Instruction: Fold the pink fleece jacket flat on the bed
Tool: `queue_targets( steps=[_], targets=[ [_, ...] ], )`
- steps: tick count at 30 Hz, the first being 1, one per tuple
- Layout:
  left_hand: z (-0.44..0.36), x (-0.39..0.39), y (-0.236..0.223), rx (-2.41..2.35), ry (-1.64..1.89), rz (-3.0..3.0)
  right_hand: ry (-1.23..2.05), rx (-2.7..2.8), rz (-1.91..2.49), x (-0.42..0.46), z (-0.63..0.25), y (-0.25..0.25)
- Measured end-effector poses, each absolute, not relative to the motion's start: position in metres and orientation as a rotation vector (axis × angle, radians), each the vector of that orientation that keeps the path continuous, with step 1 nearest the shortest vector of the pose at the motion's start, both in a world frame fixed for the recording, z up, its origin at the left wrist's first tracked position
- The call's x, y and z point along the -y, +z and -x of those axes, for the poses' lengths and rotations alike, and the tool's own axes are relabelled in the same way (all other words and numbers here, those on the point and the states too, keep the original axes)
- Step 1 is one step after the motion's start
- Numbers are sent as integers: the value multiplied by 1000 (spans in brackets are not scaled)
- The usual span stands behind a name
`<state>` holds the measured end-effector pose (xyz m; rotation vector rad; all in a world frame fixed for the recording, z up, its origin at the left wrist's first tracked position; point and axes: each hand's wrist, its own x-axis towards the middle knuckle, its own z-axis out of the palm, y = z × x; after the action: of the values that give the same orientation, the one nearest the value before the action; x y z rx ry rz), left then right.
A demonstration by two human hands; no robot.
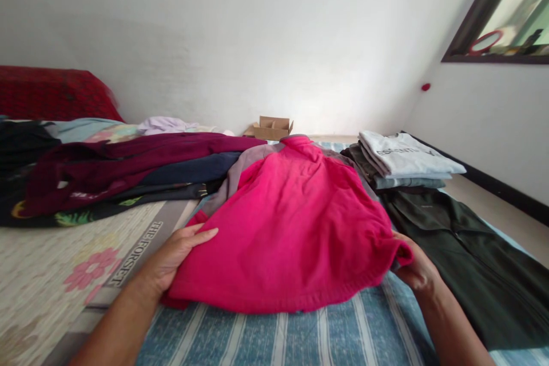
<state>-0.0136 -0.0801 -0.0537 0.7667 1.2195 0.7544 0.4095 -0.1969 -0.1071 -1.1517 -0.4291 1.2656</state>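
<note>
A bright pink fleece jacket (278, 234) lies spread on the bed in front of me, with a grey panel near its collar. My left hand (180, 254) rests flat on the jacket's near left edge, fingers extended. My right hand (414, 266) pinches the jacket's right hem and lifts a fold of it. Under both hands is a blue striped mattress cover (278, 337). A dark green jacket (454, 246) lies flat just beyond my right hand.
A folded stack of grey T-shirts (405, 157) sits at the far right of the bed. A heap of maroon, navy and black clothes (128, 168) lies to the left. Behind stand a cardboard box (272, 128) and a red cushion (51, 91). A dark-framed mirror (493, 11) hangs on the wall.
</note>
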Motion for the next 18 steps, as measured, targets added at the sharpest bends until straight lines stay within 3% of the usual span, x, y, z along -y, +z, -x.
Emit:
queue_targets(
  steps=[4, 18],
  targets=[
    [11, 86, -55, -1232, 734, -774, 1296, 478, 1228, 220, -426, -127],
    [25, 84, -54, -1399, 724, -935, 1255, 468, 1250, 245, -447, -108]
  ],
)
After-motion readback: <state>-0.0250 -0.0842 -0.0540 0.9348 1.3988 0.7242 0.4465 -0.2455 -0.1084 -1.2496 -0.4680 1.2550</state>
